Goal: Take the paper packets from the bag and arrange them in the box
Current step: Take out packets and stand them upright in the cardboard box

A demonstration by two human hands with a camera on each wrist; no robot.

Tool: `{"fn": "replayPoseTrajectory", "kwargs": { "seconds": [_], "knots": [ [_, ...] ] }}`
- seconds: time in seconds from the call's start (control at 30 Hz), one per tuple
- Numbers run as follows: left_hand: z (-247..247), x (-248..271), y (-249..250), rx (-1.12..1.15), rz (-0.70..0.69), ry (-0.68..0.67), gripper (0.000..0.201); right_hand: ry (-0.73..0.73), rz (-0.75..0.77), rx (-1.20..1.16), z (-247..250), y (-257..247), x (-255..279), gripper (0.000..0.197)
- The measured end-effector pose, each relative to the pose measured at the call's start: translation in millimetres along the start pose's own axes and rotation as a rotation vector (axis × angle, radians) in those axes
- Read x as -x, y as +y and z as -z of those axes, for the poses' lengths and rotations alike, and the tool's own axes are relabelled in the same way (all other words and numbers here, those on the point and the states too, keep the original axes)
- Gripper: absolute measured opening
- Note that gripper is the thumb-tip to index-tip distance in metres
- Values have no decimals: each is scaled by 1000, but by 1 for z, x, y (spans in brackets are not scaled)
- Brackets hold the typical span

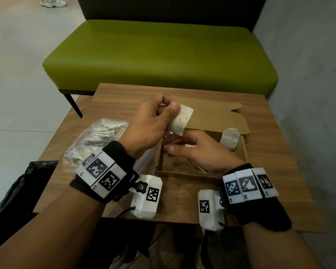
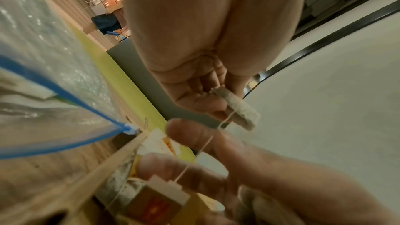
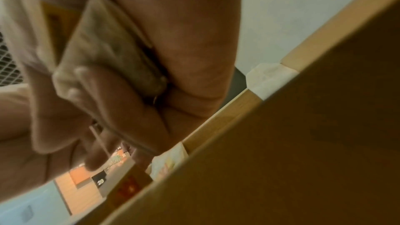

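Note:
Over the open cardboard box, my left hand pinches a white speckled paper packet between thumb and fingers. In the left wrist view a thin string runs down from this packet to its paper tag. My right hand sits just under the packet, above the box's left part, fingers curled and pinching that tag. Another packet leans in the box's far right corner. The clear plastic bag with more packets lies left of the box. The right wrist view is blurred.
The box's lid flap lies open toward the far side of the small wooden table. A green bench stands beyond it. A black bag sits at the table's left edge. The zip bag's blue seal faces the box.

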State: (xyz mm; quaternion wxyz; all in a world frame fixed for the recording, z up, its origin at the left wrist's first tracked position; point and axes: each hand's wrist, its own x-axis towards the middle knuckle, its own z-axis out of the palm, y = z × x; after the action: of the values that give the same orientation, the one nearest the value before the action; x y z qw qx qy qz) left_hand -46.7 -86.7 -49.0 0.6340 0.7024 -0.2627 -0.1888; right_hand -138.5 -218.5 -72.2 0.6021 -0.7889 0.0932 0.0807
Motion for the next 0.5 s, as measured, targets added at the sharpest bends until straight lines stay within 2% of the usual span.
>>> {"fn": "replayPoseTrajectory", "kwargs": {
  "seconds": [0.03, 0.13, 0.3, 0.4, 0.5],
  "knots": [
    [-1, 0, 0, 11, 1, 12, 12, 13, 4, 35, -2, 1, -2, 10],
    [-2, 0, 2, 76, 11, 19, 13, 53, -11, 10, 0, 2, -3, 20],
    [4, -3, 2, 110, -22, 8, 19, 134, 40, -256, 6, -4, 0, 28],
    [4, -3, 0, 87, -23, -22, 18, 106, 31, -430, 11, -3, -2, 19],
    [3, -4, -2, -53, -79, -54, 19, 86, 22, -551, 15, -4, -1, 14]
  ]
}}
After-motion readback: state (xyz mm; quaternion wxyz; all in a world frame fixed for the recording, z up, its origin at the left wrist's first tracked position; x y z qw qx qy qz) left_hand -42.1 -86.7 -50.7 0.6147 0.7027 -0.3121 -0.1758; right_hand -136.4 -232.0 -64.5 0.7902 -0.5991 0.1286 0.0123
